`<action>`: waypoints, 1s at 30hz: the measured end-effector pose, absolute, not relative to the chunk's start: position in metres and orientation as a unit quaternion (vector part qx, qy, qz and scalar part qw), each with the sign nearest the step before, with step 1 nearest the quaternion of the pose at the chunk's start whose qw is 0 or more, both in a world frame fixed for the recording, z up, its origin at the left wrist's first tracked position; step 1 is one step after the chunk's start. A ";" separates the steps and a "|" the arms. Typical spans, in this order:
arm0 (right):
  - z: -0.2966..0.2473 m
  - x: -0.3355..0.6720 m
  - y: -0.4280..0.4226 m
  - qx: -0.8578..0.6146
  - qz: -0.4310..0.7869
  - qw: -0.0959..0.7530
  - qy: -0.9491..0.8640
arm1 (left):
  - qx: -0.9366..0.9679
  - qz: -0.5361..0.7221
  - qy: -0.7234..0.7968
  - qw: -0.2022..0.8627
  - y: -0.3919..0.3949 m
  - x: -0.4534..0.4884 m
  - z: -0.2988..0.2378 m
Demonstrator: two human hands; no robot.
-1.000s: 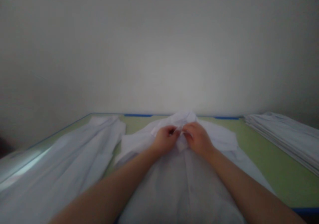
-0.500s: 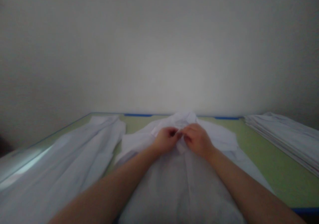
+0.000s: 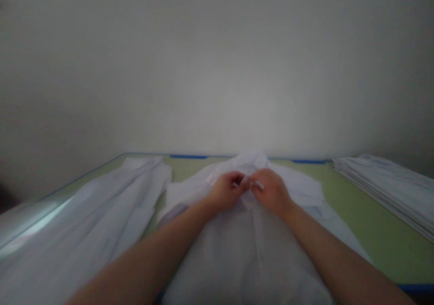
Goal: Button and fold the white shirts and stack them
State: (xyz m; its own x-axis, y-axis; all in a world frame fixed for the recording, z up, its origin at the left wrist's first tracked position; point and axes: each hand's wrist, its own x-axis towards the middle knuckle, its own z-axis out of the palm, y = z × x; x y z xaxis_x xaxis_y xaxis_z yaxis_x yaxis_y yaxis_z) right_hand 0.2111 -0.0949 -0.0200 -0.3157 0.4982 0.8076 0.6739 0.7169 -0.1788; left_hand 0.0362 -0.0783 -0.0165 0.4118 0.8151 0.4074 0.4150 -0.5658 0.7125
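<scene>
A white shirt lies front up before me, its collar end toward the wall and its front strip running down the middle. Near the collar, my left hand pinches the cloth of the shirt between thumb and fingers. My right hand is closed on the same part of the front, its fingertips touching those of the left. A bit of white cloth shows between the fingertips. Whether a button is there I cannot make out, as the picture is dim and blurred.
The green table has a blue edge and stands against a pale wall. To the left lies another white garment, spread lengthwise. A stack of flat white garments rests at the right.
Both hands stay at the same spot near the collar. The right fingers have curled in slightly, and more white cloth shows between the fingertips.
</scene>
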 end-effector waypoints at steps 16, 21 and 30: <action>-0.022 0.211 -0.091 -0.394 -0.003 0.440 -0.807 | 0.839 0.354 0.378 0.169 -0.090 0.037 -0.015; -0.017 0.213 -0.093 -0.388 -0.006 0.420 -0.820 | 0.850 0.346 0.371 0.143 -0.096 0.039 -0.012; -0.016 0.217 -0.091 -0.392 -0.012 0.421 -0.817 | 0.837 0.370 0.383 0.125 -0.089 0.036 -0.015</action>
